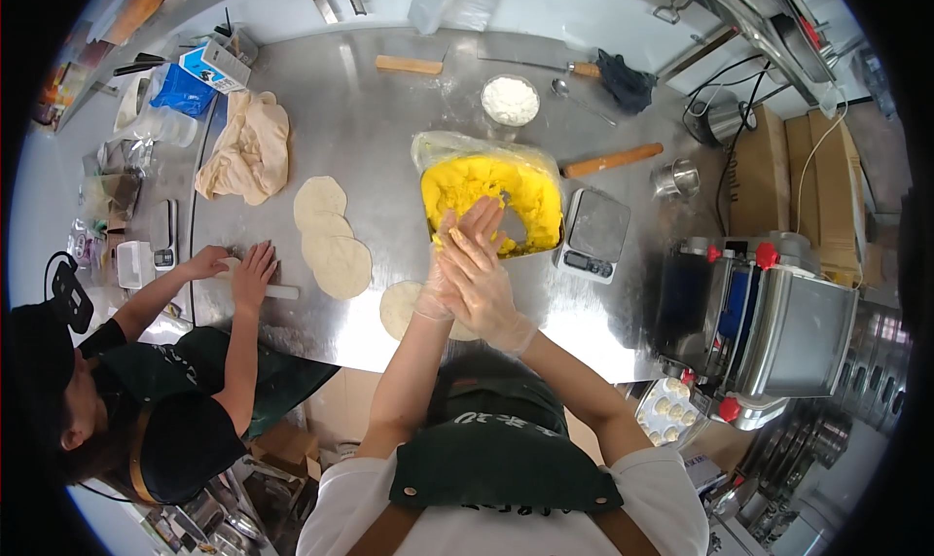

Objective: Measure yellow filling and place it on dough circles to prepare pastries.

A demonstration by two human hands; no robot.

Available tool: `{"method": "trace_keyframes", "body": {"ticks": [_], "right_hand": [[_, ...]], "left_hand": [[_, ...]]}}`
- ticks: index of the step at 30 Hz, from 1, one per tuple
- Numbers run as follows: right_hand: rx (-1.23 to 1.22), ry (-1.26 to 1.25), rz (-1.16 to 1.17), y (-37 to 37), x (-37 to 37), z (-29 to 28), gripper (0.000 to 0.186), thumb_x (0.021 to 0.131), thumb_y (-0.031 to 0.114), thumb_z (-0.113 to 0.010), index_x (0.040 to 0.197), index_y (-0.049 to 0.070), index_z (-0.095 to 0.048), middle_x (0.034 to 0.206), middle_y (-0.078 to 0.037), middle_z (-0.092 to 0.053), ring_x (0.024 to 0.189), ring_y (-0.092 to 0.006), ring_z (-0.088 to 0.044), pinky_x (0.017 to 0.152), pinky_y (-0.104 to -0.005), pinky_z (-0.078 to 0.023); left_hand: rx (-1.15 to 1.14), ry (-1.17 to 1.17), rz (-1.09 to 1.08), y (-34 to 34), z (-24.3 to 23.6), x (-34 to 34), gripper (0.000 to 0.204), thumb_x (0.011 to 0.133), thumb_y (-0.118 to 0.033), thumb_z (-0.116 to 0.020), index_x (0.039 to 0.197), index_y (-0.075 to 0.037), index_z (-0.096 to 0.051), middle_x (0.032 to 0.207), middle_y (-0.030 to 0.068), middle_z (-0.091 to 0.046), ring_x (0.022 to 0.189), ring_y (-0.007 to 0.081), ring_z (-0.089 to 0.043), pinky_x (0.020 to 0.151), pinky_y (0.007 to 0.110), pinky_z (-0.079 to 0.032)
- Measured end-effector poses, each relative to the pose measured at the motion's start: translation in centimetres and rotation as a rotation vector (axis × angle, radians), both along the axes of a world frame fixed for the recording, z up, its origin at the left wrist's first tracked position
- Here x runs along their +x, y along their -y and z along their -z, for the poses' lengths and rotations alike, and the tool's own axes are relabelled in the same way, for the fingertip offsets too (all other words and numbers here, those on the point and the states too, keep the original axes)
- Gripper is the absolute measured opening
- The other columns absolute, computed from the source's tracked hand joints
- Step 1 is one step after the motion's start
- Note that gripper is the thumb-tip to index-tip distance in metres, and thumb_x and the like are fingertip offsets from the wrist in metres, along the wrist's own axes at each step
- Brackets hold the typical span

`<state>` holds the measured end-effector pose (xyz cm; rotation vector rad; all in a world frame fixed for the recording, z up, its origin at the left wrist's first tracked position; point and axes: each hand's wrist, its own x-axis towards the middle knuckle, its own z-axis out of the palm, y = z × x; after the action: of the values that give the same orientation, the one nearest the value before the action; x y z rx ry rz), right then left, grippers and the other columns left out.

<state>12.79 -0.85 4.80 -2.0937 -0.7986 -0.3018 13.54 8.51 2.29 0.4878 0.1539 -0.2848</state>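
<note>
My left hand (437, 281) and my right hand (480, 280) are pressed palm to palm in clear gloves, fingers held together, yellow bits on them; whatever lies between is hidden. Behind them is a container of crumbly yellow filling (536, 198) lined with clear plastic. A digital scale (590, 227) stands right of it. Pale dough rounds (336, 266) lie to the left, and another round (397, 309) is partly under my wrists.
A co-worker (161, 415) at my left has hands on a pale rolling pin (283, 291). A bowl of white powder (509, 99), a wooden roller (616, 158) and cloth-wrapped dough (243, 147) are farther back. A steel machine (798, 332) stands at right.
</note>
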Motion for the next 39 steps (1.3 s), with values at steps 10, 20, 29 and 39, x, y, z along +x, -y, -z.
{"method": "trace_keyframes", "body": {"ticks": [10,20,29,39], "right_hand": [[-0.094,-0.099,0.163,1.8,3.1,1.4,0.037,0.095,0.025,-0.051,0.122,0.002,-0.062,0.135,-0.017,-0.054,0.136,-0.0381,-0.038,0.114,-0.0544,-0.022],[-0.074,-0.177,0.260,2.7,4.2,0.3,0.042,0.088,0.023,-0.062,0.124,0.003,-0.059,0.131,-0.015,-0.058,0.131,-0.0358,-0.043,0.111,-0.0482,-0.031],[0.286,-0.441,0.158,7.0,0.8,4.0,0.051,0.079,0.000,-0.070,0.127,0.008,-0.058,0.127,-0.011,-0.057,0.121,-0.0254,-0.052,0.103,-0.0329,-0.041],[-0.180,-0.445,0.727,20.5,5.4,8.1,0.075,0.074,0.001,-0.072,0.142,0.012,-0.041,0.125,-0.019,-0.053,0.111,-0.0362,-0.055,0.094,-0.0401,-0.047]], "left_hand": [[-0.164,-0.331,-0.190,1.6,1.3,-1.3,0.043,0.103,-0.029,-0.042,0.141,-0.010,-0.040,0.141,0.0092,-0.046,0.129,0.0228,-0.046,0.109,0.041,-0.037],[-0.075,-0.390,-0.211,2.4,1.6,-0.6,0.042,0.105,-0.028,-0.037,0.141,-0.005,-0.039,0.132,0.0108,-0.052,0.122,0.0240,-0.052,0.105,0.038,-0.042],[-0.078,-0.284,0.133,1.0,1.7,-1.5,0.069,0.102,-0.055,-0.022,0.146,-0.003,-0.032,0.147,0.0156,-0.038,0.137,0.0301,-0.034,0.115,0.041,-0.025],[0.389,-0.182,-0.060,-2.4,0.4,-2.3,0.057,0.104,-0.034,-0.035,0.147,0.001,-0.023,0.149,0.0227,-0.032,0.137,0.0329,-0.036,0.116,0.042,-0.027]]}}
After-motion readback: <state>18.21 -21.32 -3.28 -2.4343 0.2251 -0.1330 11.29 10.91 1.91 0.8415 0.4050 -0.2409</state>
